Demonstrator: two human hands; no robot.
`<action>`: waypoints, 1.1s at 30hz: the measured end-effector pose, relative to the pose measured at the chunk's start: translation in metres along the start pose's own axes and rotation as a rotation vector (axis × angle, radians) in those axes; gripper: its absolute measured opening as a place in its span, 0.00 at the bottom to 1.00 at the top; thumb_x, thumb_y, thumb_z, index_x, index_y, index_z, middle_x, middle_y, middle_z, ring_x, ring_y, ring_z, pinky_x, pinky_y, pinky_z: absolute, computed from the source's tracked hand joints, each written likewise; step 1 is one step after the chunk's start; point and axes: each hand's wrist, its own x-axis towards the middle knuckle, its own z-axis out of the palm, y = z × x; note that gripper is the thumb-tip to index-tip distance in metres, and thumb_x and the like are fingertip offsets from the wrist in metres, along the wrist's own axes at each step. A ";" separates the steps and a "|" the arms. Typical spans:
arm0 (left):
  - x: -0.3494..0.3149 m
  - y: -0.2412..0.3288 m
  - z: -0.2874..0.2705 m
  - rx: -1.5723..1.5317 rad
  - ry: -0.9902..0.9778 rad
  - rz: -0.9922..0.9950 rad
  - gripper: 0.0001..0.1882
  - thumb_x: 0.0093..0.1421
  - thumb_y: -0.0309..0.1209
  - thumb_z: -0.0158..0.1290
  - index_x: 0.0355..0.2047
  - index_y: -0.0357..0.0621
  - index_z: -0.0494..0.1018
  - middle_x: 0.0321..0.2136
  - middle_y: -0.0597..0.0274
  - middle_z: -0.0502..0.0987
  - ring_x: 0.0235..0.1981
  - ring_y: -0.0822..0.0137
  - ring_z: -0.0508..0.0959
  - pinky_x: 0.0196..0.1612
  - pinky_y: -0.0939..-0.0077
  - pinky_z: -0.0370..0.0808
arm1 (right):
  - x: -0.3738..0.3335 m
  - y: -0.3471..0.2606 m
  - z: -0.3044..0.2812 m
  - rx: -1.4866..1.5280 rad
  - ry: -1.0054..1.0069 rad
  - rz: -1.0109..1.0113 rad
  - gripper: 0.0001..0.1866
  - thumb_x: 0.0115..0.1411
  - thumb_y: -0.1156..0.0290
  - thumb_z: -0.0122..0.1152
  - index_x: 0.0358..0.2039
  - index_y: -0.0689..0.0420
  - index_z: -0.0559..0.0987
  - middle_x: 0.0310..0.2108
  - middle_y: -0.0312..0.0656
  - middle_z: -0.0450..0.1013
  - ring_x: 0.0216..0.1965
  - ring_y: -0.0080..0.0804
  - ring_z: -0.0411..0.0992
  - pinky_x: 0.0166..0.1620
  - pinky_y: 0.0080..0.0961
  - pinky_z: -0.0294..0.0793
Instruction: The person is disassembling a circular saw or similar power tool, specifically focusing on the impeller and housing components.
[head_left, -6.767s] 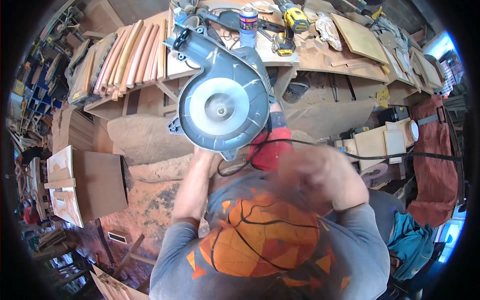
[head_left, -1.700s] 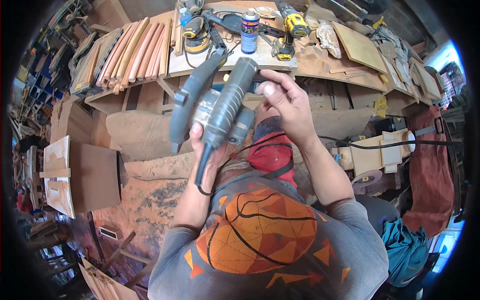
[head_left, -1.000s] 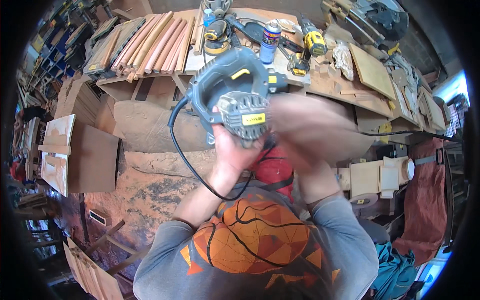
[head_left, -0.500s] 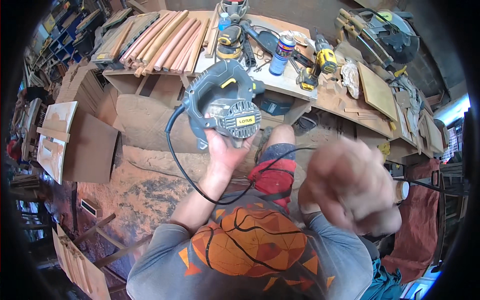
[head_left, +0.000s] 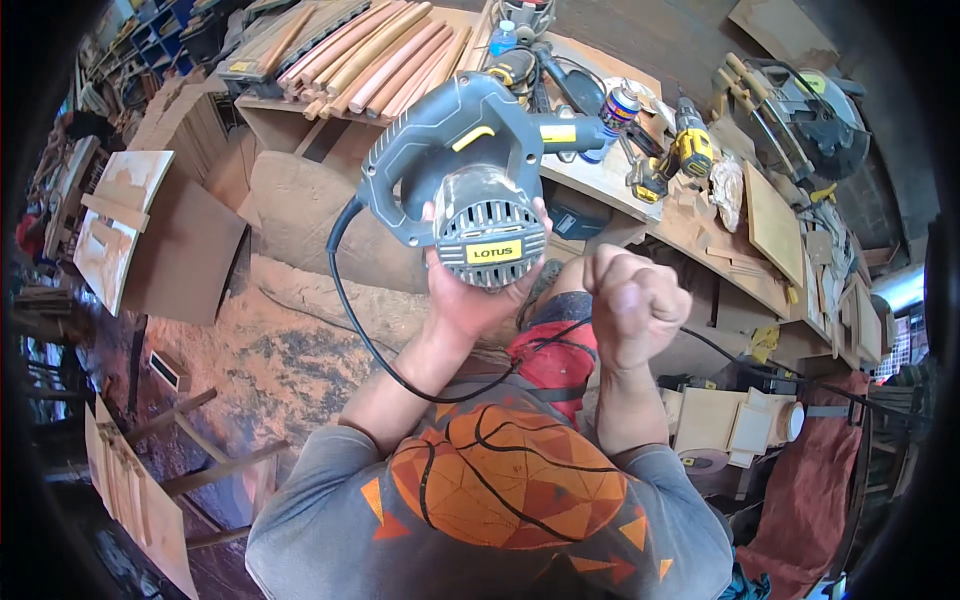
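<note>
My left hand (head_left: 478, 300) supports a grey corded power tool, which looks like an electric blower (head_left: 490, 215), from below. Its fingers and thumb wrap the slotted round motor housing. The tool's loop handle with a yellow trigger (head_left: 474, 138) is uppermost, and a short tube (head_left: 575, 135) points right. A black power cord (head_left: 350, 300) leaves the handle's lower left and loops down across my forearm. To the right of the tool, my right hand (head_left: 635, 300) is raised in a closed fist, apart from it, with nothing visible inside. The cord continues to the right behind that wrist.
Ahead stands a workbench (head_left: 590, 185) bearing wooden rods (head_left: 370, 60), a spray can (head_left: 620, 105) and a yellow drill (head_left: 692, 145). A mitre saw (head_left: 825, 120) is at the far right. Boards (head_left: 185, 265) lean at left; sawdust covers the floor (head_left: 270, 350).
My right hand has moved away from close to the camera, forward and slightly left, and is now a clear fist. The blower has risen slightly to the right and appears larger.
</note>
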 end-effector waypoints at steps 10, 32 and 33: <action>-0.002 -0.003 0.004 -0.041 -0.029 0.004 0.53 0.56 0.73 0.52 0.70 0.47 0.60 0.67 0.44 0.61 0.68 0.39 0.63 0.61 0.27 0.71 | 0.004 -0.006 0.018 -0.446 -0.241 -0.028 0.06 0.51 0.79 0.71 0.27 0.61 0.80 0.19 0.38 0.71 0.17 0.22 0.65 0.23 0.20 0.63; -0.013 -0.013 -0.016 0.176 -0.127 0.107 0.54 0.62 0.72 0.43 0.71 0.38 0.55 0.65 0.37 0.61 0.64 0.41 0.66 0.67 0.46 0.66 | -0.010 -0.005 0.024 -0.650 -0.381 -0.024 0.15 0.51 0.78 0.74 0.39 0.61 0.81 0.21 0.36 0.74 0.20 0.26 0.74 0.25 0.21 0.71; -0.013 -0.013 -0.015 0.206 -0.114 0.127 0.53 0.62 0.72 0.44 0.71 0.40 0.55 0.66 0.38 0.61 0.65 0.42 0.65 0.70 0.46 0.63 | -0.011 -0.004 0.023 -0.652 -0.379 -0.023 0.15 0.51 0.78 0.74 0.39 0.61 0.81 0.21 0.36 0.74 0.20 0.26 0.74 0.25 0.21 0.71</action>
